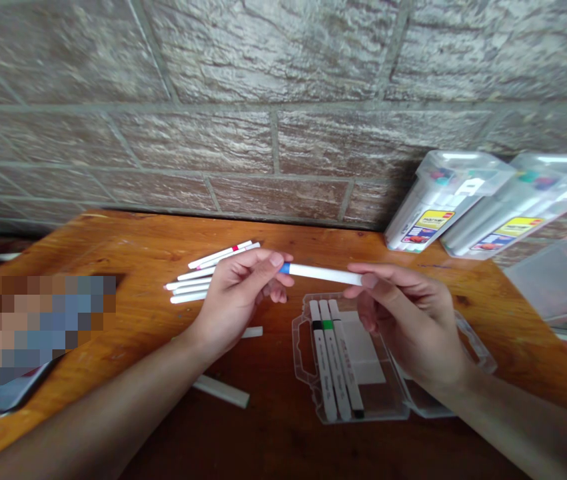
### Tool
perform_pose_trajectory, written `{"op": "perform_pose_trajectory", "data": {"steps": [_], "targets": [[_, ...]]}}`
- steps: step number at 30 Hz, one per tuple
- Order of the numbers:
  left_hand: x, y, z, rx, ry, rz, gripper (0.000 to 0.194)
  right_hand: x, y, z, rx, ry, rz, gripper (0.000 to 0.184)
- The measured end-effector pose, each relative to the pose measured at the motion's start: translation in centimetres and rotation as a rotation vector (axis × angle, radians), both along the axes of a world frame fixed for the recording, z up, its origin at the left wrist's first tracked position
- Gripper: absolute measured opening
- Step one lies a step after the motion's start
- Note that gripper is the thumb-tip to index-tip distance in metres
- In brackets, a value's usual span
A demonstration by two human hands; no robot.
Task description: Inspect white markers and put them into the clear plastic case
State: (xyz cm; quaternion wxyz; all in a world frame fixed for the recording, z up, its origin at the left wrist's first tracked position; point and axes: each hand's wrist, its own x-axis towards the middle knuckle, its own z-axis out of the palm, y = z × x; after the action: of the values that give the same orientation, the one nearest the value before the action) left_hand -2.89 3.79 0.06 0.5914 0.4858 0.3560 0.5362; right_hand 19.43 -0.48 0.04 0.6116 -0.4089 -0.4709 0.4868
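A white marker (326, 274) with a blue band is held level in the air between both hands. My left hand (243, 283) pinches its blue end, and my right hand (408, 313) grips the opposite end. Below it lies an open clear plastic case (366, 403), partly covered by my right hand and forearm. Three white markers (336, 360) rest side by side in its left half, one with a black band and one with a green band. Several loose white markers (220, 253) lie on the table behind my left hand, partly hidden by it.
Two closed clear marker boxes (426, 200) with yellow labels lean against the stone-patterned wall (243, 140) at the back right. Another marker (223, 391) lies on the wooden table (128, 247) beside my left forearm. A dark-edged flat object (18, 393), partly blurred out, is at the left.
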Motion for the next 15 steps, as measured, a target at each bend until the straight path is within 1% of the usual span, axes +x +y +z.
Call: {"op": "perform_pose_trajectory", "data": {"steps": [4, 10, 15], "targets": [[0.0, -0.1, 0.0, -0.007, -0.023, -0.051, 0.02, -0.2, 0.5, 0.3, -0.083, 0.049, -0.084, 0.012], [-0.2, -0.5, 0.3, 0.008, -0.094, -0.195, 0.024, -0.3, 1.0, 0.8, -0.15, 0.1, -0.114, 0.013], [-0.5, -0.7, 0.2, 0.028, -0.081, -0.276, 0.028, -0.2, 1.3, 0.8, -0.207, 0.128, -0.123, 0.013]]}}
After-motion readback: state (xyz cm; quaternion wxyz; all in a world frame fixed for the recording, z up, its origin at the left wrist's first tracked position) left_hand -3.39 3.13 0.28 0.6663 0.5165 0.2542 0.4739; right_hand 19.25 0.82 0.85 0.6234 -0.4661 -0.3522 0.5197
